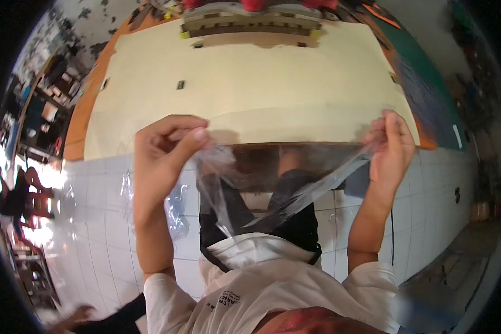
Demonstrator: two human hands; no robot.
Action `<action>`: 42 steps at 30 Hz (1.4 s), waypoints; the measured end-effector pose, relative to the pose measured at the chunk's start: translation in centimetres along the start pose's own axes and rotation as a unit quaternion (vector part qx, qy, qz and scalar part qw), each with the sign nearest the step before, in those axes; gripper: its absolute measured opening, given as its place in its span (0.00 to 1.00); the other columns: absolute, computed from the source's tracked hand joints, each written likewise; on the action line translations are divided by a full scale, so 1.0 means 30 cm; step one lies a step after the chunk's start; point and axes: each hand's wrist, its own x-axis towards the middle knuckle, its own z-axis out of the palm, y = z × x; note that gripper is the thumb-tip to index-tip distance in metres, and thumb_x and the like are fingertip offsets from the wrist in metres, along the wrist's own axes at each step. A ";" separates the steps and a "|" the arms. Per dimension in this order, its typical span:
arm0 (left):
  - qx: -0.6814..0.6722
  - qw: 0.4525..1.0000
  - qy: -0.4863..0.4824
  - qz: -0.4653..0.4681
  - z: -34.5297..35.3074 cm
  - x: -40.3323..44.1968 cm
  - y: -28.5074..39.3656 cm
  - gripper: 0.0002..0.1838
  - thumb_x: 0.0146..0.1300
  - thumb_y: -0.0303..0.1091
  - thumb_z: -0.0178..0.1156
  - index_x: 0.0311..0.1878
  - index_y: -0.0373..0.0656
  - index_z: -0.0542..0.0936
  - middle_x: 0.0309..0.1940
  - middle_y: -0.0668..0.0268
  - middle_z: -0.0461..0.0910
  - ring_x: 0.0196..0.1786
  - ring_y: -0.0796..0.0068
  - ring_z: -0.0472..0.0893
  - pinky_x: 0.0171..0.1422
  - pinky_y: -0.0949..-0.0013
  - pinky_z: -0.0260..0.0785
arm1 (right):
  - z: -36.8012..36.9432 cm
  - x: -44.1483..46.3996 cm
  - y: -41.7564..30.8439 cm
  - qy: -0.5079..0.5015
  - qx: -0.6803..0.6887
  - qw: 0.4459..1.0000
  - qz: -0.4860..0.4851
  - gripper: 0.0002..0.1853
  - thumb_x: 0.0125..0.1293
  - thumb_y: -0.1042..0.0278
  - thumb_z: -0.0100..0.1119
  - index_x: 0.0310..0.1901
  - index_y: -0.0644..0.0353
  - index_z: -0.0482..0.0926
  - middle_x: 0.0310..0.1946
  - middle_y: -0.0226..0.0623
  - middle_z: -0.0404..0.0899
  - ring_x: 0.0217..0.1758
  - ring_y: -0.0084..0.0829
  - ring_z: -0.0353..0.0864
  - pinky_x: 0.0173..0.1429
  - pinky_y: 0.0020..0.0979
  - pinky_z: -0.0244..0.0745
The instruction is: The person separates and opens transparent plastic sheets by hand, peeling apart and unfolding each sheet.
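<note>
A clear plastic sheet (312, 192) hangs between my two hands above my lap, sagging in the middle. My left hand (170, 146) pinches its left corner between thumb and fingers, close to the table's front edge. At the other corner, my right hand (391, 146) has its fingers closed on the plastic. Beyond both hands lies a large cream sheet (295, 83) covering most of the table. A small dark piece (180, 85) rests on the cream sheet.
A long metal device with red parts (250, 25) stands at the table's far edge. Green material (423, 78) covers the right side. Clear plastic (177, 209) lies on the white tiled floor (100, 206). Another person's hand (75, 318) shows at lower left.
</note>
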 end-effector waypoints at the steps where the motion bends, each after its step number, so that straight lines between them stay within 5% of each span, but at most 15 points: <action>1: 0.015 1.000 0.014 0.004 -0.012 0.002 0.002 0.09 0.63 0.24 0.65 0.44 0.28 0.81 0.32 0.58 0.85 0.34 0.76 0.83 0.40 0.75 0.75 | 0.002 -0.007 -0.007 0.013 -0.005 1.000 -0.006 0.12 0.72 0.62 0.58 0.43 0.65 0.80 0.27 0.36 0.81 0.20 0.23 0.79 0.25 0.22 0.73; 10: 0.073 0.996 0.042 0.013 -0.060 0.006 0.020 0.10 0.63 0.31 0.64 0.42 0.32 0.81 0.25 0.65 0.78 0.30 0.74 0.78 0.39 0.69 0.71 | 0.017 -0.051 -0.078 -0.058 -0.069 0.996 -0.012 0.13 0.72 0.64 0.57 0.43 0.70 0.79 0.27 0.36 0.81 0.23 0.23 0.82 0.29 0.22 0.78; 42: 0.041 0.999 -0.009 0.000 -0.104 0.013 0.012 0.11 0.61 0.30 0.66 0.42 0.31 0.81 0.28 0.59 0.83 0.33 0.72 0.82 0.45 0.70 0.72 | 0.014 -0.040 -0.088 -0.102 -0.058 0.993 0.017 0.14 0.71 0.66 0.56 0.41 0.73 0.80 0.26 0.41 0.83 0.23 0.26 0.83 0.30 0.24 0.80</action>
